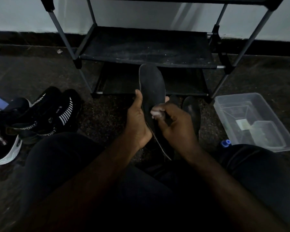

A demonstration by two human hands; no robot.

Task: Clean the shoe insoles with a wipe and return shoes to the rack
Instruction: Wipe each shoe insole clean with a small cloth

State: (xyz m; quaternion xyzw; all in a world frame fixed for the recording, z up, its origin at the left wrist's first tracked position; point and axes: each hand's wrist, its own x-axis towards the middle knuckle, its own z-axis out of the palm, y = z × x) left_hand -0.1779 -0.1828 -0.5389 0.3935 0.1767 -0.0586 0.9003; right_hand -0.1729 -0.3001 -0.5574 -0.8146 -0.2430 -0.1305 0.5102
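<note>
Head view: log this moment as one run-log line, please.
phase: insole wipe | left hand: holds insole upright | right hand: pinches wipe against insole | shoes: on floor, left of rack

Very dim, bluish frame. The wall at 12 o'clock is the brightest patch, with soft streaks of light near 1 o'clock. The lap toward 6 o'clock sinks into near-black. Wide-angle distortion bows the rack legs outward. The shoes at 9 o'clock look soft and grainy.

The top edge cuts off the rack; the right hand hides most of the wipe; the right-side tub holds indistinct contents.
</note>
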